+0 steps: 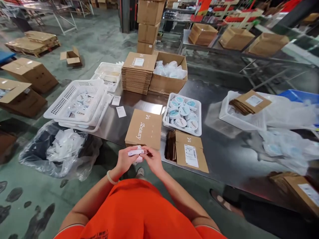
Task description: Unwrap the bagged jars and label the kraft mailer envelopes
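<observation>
Just in front of my body, over the table's near edge, my left hand (125, 160) is closed around a small white printed label (136, 152). My right hand (154, 160) pinches the label's right end with thumb and fingertips. More white material hangs below the label, partly hidden by the fingers. Right beyond both hands a brown cardboard box (143, 127) lies with "beauty" printed on top. To its right, a white basket (200, 116) holds several round white and light-blue discs. Flat cardboard pieces with a shipping label (191, 155) lie nearer the edge.
White perforated baskets (58, 99) stand at left above a plastic-lined bin (84, 156). Folded cardboard (136, 78) is stacked behind, beside a carton (164, 84) of clear bags. Another white basket (224, 114) stands at right. A person's leg (233, 207) shows at lower right.
</observation>
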`<action>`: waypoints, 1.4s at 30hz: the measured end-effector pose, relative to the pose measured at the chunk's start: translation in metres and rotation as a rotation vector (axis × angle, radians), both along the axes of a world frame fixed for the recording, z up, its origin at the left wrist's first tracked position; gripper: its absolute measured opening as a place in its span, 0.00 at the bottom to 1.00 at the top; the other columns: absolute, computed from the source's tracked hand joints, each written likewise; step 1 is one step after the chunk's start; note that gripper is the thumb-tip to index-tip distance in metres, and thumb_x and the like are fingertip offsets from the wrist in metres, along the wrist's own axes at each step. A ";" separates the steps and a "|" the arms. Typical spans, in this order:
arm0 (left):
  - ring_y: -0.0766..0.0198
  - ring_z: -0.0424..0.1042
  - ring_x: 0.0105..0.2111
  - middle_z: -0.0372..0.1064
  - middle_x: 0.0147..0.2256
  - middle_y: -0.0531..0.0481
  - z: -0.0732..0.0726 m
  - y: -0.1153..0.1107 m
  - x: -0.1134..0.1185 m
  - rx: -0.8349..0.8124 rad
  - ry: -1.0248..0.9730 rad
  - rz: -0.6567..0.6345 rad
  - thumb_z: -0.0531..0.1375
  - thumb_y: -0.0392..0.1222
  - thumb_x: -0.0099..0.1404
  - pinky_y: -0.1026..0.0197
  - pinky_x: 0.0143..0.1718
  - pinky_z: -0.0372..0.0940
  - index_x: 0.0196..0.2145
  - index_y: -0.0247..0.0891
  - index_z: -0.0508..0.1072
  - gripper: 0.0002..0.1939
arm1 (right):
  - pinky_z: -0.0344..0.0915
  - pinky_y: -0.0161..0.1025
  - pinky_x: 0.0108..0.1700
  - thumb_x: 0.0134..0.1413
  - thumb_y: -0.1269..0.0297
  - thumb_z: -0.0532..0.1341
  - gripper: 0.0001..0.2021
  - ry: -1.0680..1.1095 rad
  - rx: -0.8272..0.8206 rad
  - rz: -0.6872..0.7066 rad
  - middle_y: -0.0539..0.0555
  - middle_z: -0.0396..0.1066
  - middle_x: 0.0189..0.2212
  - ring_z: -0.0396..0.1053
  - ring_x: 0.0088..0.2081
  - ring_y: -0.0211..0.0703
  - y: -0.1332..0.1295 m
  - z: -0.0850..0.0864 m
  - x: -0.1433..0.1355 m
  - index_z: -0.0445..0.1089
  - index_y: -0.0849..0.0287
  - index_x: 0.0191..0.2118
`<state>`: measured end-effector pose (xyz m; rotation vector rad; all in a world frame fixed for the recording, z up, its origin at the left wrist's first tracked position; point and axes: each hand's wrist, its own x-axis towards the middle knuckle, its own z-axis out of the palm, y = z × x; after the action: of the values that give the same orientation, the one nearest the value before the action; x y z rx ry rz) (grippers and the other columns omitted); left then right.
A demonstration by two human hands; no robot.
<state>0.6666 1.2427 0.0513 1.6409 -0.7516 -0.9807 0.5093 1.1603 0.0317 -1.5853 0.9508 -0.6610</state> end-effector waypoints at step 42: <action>0.57 0.77 0.31 0.82 0.33 0.46 -0.004 -0.008 0.039 0.000 -0.278 0.119 0.68 0.49 0.61 0.59 0.38 0.70 0.57 0.37 0.80 0.28 | 0.44 0.61 0.76 0.72 0.45 0.52 0.40 0.730 -0.599 0.259 0.76 0.45 0.77 0.42 0.78 0.67 -0.125 0.011 0.073 0.51 0.74 0.75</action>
<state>0.7058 1.2349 0.0469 1.8222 -0.8266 -0.6764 0.5823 1.0350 0.0429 -2.5302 1.0842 -0.1635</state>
